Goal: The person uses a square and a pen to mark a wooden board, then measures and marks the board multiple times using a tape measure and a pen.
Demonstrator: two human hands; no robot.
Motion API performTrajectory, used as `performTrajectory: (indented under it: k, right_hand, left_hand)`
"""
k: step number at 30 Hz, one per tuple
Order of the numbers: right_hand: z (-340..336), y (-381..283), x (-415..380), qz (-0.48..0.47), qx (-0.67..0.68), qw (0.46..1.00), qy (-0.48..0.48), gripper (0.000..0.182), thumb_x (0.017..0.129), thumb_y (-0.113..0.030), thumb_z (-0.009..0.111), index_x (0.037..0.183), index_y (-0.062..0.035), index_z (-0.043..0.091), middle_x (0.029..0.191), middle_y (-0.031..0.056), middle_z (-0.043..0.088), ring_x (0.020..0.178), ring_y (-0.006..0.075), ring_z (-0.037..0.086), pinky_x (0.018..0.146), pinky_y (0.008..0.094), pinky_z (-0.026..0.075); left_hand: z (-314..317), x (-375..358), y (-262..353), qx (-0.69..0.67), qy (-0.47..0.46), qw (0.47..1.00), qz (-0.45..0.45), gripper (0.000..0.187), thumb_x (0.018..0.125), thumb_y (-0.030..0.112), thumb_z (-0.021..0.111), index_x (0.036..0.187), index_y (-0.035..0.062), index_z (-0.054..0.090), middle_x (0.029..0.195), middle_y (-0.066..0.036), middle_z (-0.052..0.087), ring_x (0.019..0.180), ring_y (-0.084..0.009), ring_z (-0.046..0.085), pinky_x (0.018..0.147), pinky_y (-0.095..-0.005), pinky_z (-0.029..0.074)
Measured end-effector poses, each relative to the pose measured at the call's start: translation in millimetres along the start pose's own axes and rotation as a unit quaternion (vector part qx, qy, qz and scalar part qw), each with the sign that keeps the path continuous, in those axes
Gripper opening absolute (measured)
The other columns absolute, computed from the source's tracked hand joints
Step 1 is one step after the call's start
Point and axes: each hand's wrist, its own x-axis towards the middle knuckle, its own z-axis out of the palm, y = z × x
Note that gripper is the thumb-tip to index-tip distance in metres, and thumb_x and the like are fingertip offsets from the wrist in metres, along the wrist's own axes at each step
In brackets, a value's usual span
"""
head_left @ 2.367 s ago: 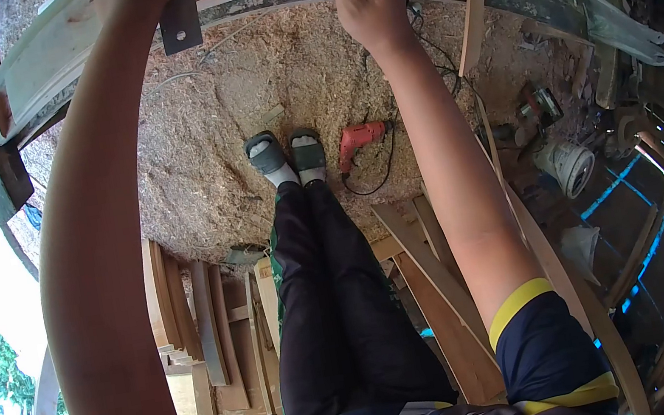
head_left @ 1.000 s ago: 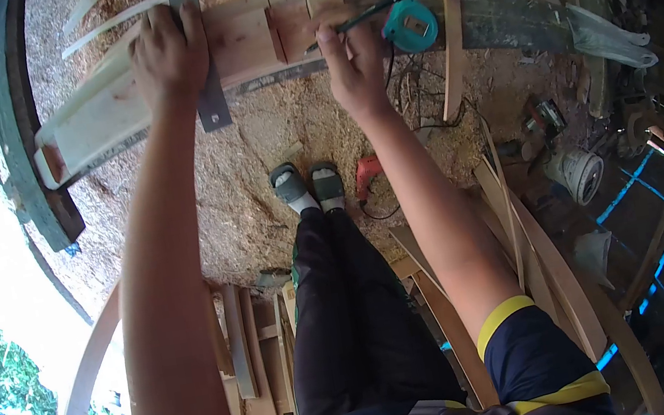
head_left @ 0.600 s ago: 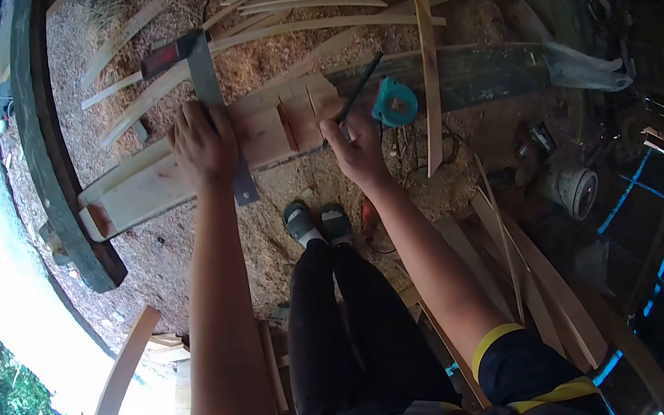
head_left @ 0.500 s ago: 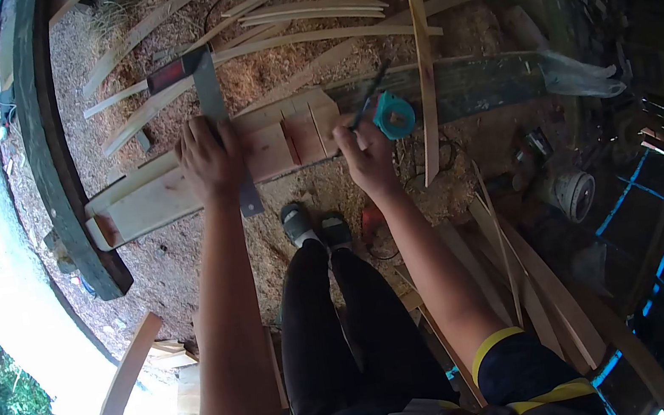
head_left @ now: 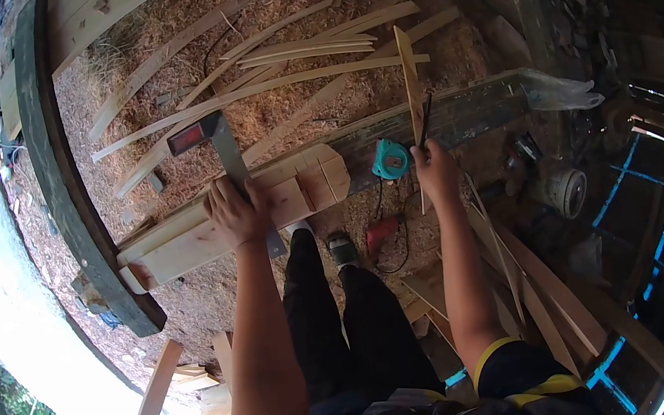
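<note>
My left hand (head_left: pixel 237 215) is closed round the metal blade of a try square (head_left: pixel 227 150), pressing it across a pale wooden board (head_left: pixel 176 252). The square's dark handle points up and left, beyond the board. Cut notches show near the board's right end. My right hand (head_left: pixel 436 170) pinches a thin dark pencil (head_left: pixel 427 120), beside a narrow wooden strip (head_left: pixel 410 75) lying across the dark beam (head_left: pixel 481 112). Just left of that hand, a teal tape measure (head_left: pixel 391 159) rests on the beam.
Long thin wood strips (head_left: pixel 308 48) lie on the sawdust-covered ground behind the board. A dark post (head_left: pixel 63 162) crosses at the left. A red tool (head_left: pixel 383 234) with a cord lies near my feet. A white bucket (head_left: pixel 567 191) and more planks (head_left: pixel 546 287) are at the right.
My right hand, with the pencil, has moved right from the board's end, past the tape measure to the narrow strip. My left hand still holds the square on the board. The view has shifted.
</note>
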Motion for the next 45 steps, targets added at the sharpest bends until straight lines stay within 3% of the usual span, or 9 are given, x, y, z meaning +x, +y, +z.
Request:
performTrajectory:
  k: [7,22,29,32,37,38,40,43,45]
  right_hand:
    - [2.3,22.8,13.5,0.011,-0.089,0.991,-0.103,0.039,0.099,-0.031,0.076,0.128,-0.0041,0.072,0.122,0.0207,0.076,0.115,0.0406,0.073,0.096,0.0514,0.059]
    - [8.3,33.6,2.5,-0.038,-0.019,0.998,-0.040,0.043,0.090,-0.022,0.084,0.125,-0.0062,0.067,0.110,0.0150,0.078,0.102,0.0374,0.076,0.088,0.0500,0.060]
    - [1.0,40.3,-18.7,-0.042,0.089,0.995,0.007,0.032,0.097,-0.029,0.080,0.115,-0.0051,0.068,0.093,0.0137,0.075,0.087,0.0335,0.076,0.076,0.0463,0.059]
    - [-13.4,27.0,-35.4,-0.059,0.177,0.982,-0.010,0.026,0.102,-0.029,0.075,0.112,-0.0055,0.068,0.091,0.0130,0.074,0.083,0.0288,0.075,0.073,0.0420,0.058]
    - [-22.5,-2.6,-56.7,-0.153,0.404,0.891,-0.138,0.026,0.114,-0.028,0.060,0.118,-0.0047,0.070,0.090,0.0027,0.071,0.082,0.0111,0.068,0.075,0.0327,0.055]
    - [-25.0,-8.9,-58.4,-0.156,0.403,0.891,-0.137,0.026,0.114,-0.028,0.060,0.118,-0.0047,0.070,0.090,0.0027,0.071,0.082,0.0111,0.068,0.075,0.0327,0.055]
    - [-33.2,-16.7,-57.1,-0.174,0.565,0.792,-0.152,0.032,0.113,-0.032,0.062,0.124,-0.0028,0.069,0.092,0.0000,0.072,0.083,0.0102,0.068,0.079,0.0297,0.054]
    - [-54.7,-2.4,-41.8,-0.138,0.592,0.783,-0.132,0.035,0.113,-0.034,0.063,0.130,-0.0035,0.066,0.097,0.0007,0.074,0.086,0.0113,0.070,0.082,0.0280,0.053]
    - [-63.6,24.8,-31.8,-0.077,0.603,0.784,-0.124,0.034,0.112,-0.033,0.064,0.132,-0.0047,0.065,0.100,0.0025,0.075,0.088,0.0128,0.071,0.080,0.0279,0.054]
  left_hand:
    - [1.5,-3.2,-1.5,0.012,-0.022,1.000,-0.007,0.045,0.103,0.039,0.057,0.124,-0.0001,0.059,0.114,-0.023,0.065,0.111,-0.0446,0.062,0.106,-0.0540,0.044]
    - [14.2,-7.1,-11.2,0.036,0.016,0.999,0.021,0.037,0.105,0.033,0.057,0.120,0.0006,0.062,0.112,-0.021,0.067,0.113,-0.0431,0.061,0.107,-0.0553,0.043]
    - [17.6,-6.8,-19.1,0.028,0.038,0.998,0.032,0.025,0.106,0.026,0.054,0.111,0.0022,0.061,0.109,-0.019,0.067,0.110,-0.0417,0.061,0.103,-0.0542,0.043]
    - [11.1,-13.4,-17.7,-0.041,0.052,0.992,0.110,0.021,0.106,0.023,0.053,0.110,0.0031,0.061,0.106,-0.017,0.065,0.108,-0.0415,0.059,0.100,-0.0536,0.042]
    - [-21.5,-41.4,53.2,-0.102,-0.025,0.985,0.137,0.015,0.102,0.017,0.056,0.109,0.0049,0.061,0.110,-0.017,0.061,0.108,-0.0401,0.053,0.099,-0.0548,0.035]
    - [-27.6,-44.8,74.5,-0.116,-0.079,0.980,0.142,0.014,0.100,0.015,0.058,0.109,0.0054,0.061,0.111,-0.017,0.061,0.109,-0.0396,0.053,0.099,-0.0548,0.034]
    - [-39.0,-45.6,127.9,-0.146,-0.120,0.964,0.187,0.016,0.097,0.014,0.062,0.110,0.0065,0.062,0.114,-0.017,0.062,0.112,-0.0404,0.053,0.102,-0.0550,0.034]
    - [-26.5,-46.7,187.6,-0.209,-0.102,0.934,0.271,0.008,0.094,0.008,0.062,0.103,0.0058,0.062,0.106,-0.015,0.061,0.107,-0.0397,0.054,0.100,-0.0540,0.037]
    - [-21.8,-50.1,219.9,-0.196,-0.204,0.896,0.342,0.012,0.094,0.010,0.066,0.105,0.0064,0.063,0.110,-0.014,0.063,0.112,-0.0396,0.055,0.104,-0.0548,0.038]
